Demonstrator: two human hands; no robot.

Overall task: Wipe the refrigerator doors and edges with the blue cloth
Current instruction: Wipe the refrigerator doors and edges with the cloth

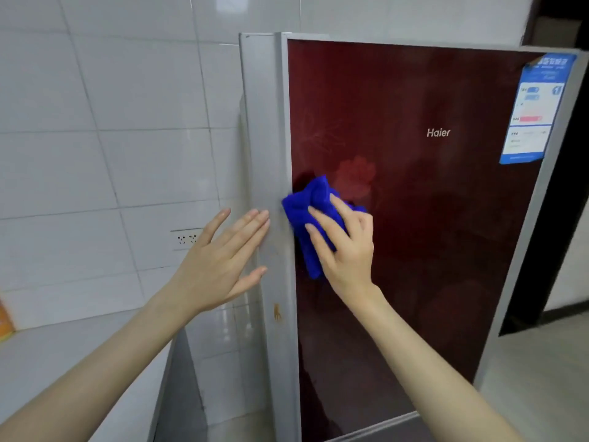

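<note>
The refrigerator's dark red glass door [430,218] fills the right half of the view, framed by a silver edge [285,122] and a grey side panel [259,138]. My right hand [345,250] presses a bunched blue cloth [314,205] flat against the door, close to its left edge, fingers straight over the cloth. My left hand [220,260] lies flat with straight fingers on the grey side panel, level with the cloth. The lower part of the cloth is hidden under my right hand.
White wall tiles [111,122] with a power socket [186,239] lie to the left. A grey counter [79,362] runs below them, with an orange item [4,320] at its far left. An energy label [538,106] sticks to the door's top right. A dark doorway [561,218] opens at right.
</note>
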